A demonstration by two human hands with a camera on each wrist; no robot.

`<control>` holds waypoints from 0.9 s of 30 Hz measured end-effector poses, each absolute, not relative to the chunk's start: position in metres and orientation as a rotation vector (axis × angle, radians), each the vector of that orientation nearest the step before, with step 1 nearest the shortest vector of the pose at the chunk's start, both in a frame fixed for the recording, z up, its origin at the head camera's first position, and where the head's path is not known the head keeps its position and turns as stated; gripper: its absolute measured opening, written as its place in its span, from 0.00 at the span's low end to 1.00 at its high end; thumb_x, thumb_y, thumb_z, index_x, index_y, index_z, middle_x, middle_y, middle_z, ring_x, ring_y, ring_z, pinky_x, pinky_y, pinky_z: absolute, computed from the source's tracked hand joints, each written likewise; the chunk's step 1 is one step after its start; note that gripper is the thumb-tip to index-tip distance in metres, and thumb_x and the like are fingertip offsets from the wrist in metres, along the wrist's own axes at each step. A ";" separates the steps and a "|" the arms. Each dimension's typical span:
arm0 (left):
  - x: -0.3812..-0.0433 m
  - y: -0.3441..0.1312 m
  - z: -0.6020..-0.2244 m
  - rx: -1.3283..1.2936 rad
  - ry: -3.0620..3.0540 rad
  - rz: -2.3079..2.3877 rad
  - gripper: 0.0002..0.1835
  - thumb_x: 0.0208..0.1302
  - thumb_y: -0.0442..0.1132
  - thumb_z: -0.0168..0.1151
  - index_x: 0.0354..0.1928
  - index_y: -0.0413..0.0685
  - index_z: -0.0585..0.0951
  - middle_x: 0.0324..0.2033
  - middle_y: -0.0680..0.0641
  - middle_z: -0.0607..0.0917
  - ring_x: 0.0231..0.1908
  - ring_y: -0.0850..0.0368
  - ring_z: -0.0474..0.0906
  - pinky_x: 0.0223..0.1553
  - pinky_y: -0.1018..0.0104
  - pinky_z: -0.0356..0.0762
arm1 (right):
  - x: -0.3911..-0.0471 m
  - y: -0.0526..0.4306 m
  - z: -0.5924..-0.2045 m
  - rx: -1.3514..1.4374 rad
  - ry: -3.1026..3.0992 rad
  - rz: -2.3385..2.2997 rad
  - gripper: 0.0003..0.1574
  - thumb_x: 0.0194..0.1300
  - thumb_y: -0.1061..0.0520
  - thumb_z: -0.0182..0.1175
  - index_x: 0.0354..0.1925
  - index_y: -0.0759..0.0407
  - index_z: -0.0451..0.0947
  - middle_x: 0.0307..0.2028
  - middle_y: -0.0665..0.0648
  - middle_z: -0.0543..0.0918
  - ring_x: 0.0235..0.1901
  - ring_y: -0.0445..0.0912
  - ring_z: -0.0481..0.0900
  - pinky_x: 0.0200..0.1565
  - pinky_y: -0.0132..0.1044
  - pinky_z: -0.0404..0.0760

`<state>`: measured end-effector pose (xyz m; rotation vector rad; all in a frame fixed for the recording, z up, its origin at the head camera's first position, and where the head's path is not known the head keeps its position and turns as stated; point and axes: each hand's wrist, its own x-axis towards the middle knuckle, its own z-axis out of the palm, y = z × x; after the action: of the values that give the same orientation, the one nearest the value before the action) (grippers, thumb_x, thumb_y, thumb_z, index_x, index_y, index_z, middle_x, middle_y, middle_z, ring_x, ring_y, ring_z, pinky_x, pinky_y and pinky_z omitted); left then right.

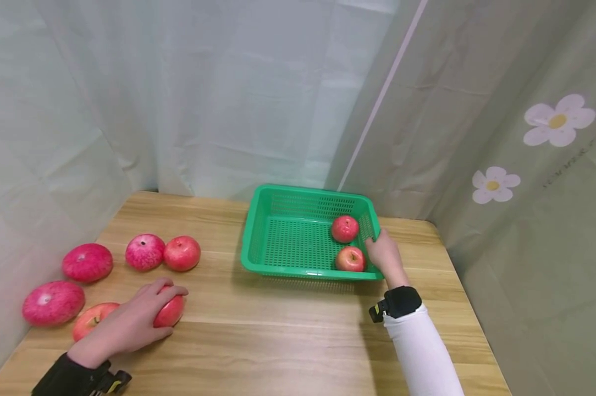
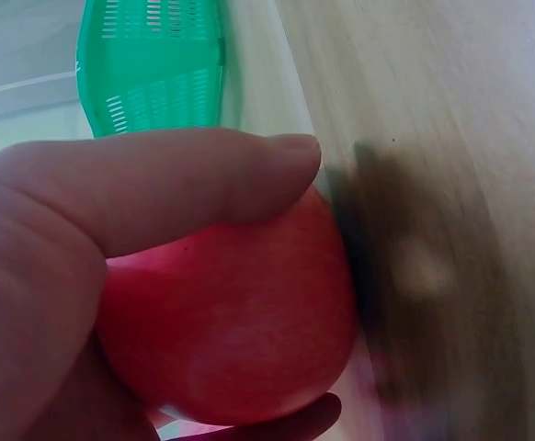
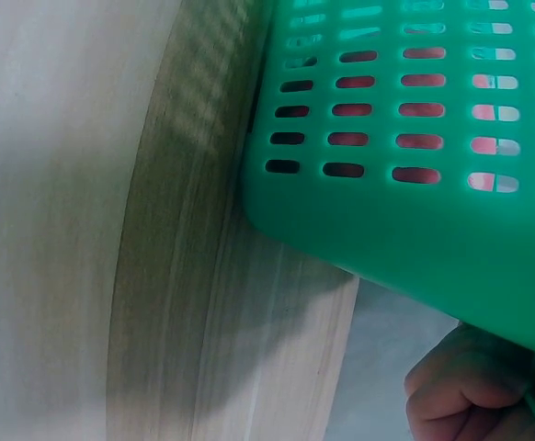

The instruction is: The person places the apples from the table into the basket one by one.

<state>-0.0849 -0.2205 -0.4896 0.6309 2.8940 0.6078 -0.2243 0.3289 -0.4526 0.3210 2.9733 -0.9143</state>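
My left hand (image 1: 137,319) grips a red apple (image 1: 170,309) at the front left of the table, thumb on one side and fingers over the other. In the left wrist view the thumb lies across that apple (image 2: 240,322), close over the wood. My right hand (image 1: 384,254) holds the right rim of a green plastic basket (image 1: 248,236), its thumb over the inner side. In the right wrist view curled fingers (image 3: 465,386) show at the rim beyond the slotted basket wall (image 3: 387,220). Inside the basket, at its right end, lie two apples, one red apple (image 1: 345,229) behind a paler apple (image 1: 350,259).
On the left lie more fruit: a speckled pink fruit (image 1: 145,252) beside a red apple (image 1: 182,253), two dark pink fruits (image 1: 87,262) by the left curtain, and an apple (image 1: 94,319) partly behind my left hand. Curtains (image 1: 258,99) border the wooden table (image 1: 278,341) at the back and sides.
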 end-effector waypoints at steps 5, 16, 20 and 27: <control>-0.085 -0.215 -0.483 0.682 2.960 0.627 0.41 0.49 0.43 0.88 0.66 0.52 0.80 0.60 0.42 0.77 0.57 0.43 0.77 0.51 0.42 0.85 | -0.225 0.329 -0.453 0.328 2.975 -0.905 0.28 0.78 0.55 0.48 0.64 0.75 0.66 0.52 0.75 0.80 0.49 0.65 0.79 0.48 0.58 0.80; -0.099 -0.190 -0.454 0.830 3.100 0.726 0.42 0.51 0.42 0.86 0.70 0.50 0.77 0.65 0.42 0.76 0.61 0.41 0.76 0.52 0.38 0.85 | -0.225 0.329 -0.452 0.348 2.961 -0.898 0.31 0.79 0.53 0.48 0.67 0.75 0.63 0.54 0.76 0.79 0.51 0.65 0.79 0.49 0.58 0.80; -0.103 -0.185 -0.449 0.860 3.099 0.739 0.42 0.52 0.41 0.85 0.70 0.49 0.77 0.65 0.40 0.76 0.61 0.39 0.77 0.51 0.37 0.85 | -0.224 0.328 -0.453 0.358 2.949 -0.891 0.34 0.79 0.52 0.48 0.71 0.76 0.61 0.57 0.77 0.78 0.53 0.66 0.78 0.49 0.58 0.80; -0.110 -0.176 -0.448 0.967 3.143 0.684 0.43 0.50 0.40 0.85 0.70 0.48 0.77 0.63 0.41 0.76 0.57 0.43 0.81 0.50 0.43 0.86 | -0.224 0.329 -0.452 0.359 2.939 -0.884 0.38 0.79 0.52 0.47 0.74 0.78 0.57 0.62 0.79 0.75 0.57 0.68 0.77 0.52 0.59 0.79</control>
<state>-0.1100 -0.1757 -0.4479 0.9666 3.1434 0.6840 -0.2242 0.3288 -0.4521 0.3591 2.9394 -0.8837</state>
